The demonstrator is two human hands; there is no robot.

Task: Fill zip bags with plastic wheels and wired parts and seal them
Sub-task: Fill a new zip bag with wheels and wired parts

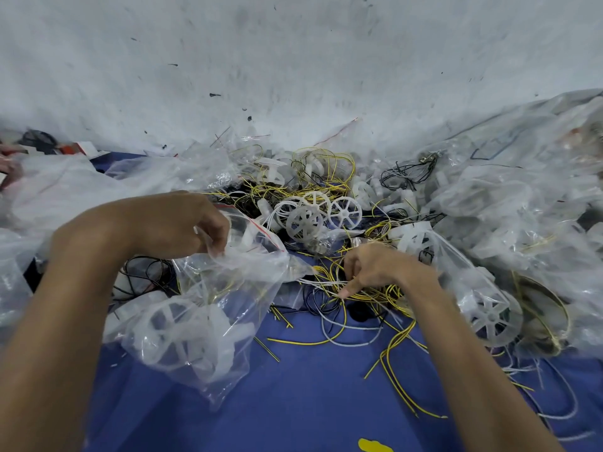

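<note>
Fingers (217, 238) of the left hand (182, 223) pinch the limp, slippery zip bag (208, 288) at its red-striped mouth, probably best held by that stiffer rim, while right of the bag the right hand (385, 265) curls round light, springy, tangle-prone yellow wires (375, 296).

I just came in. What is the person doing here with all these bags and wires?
A person is packing parts. The left hand grips the rim of a clear zip bag, whose mouth looks open and not yet sealed; white plastic wheels already lie inside. The right hand pinches a bunch of yellow and white wires from the heap on the blue cloth. More loose wheels lie behind.
</note>
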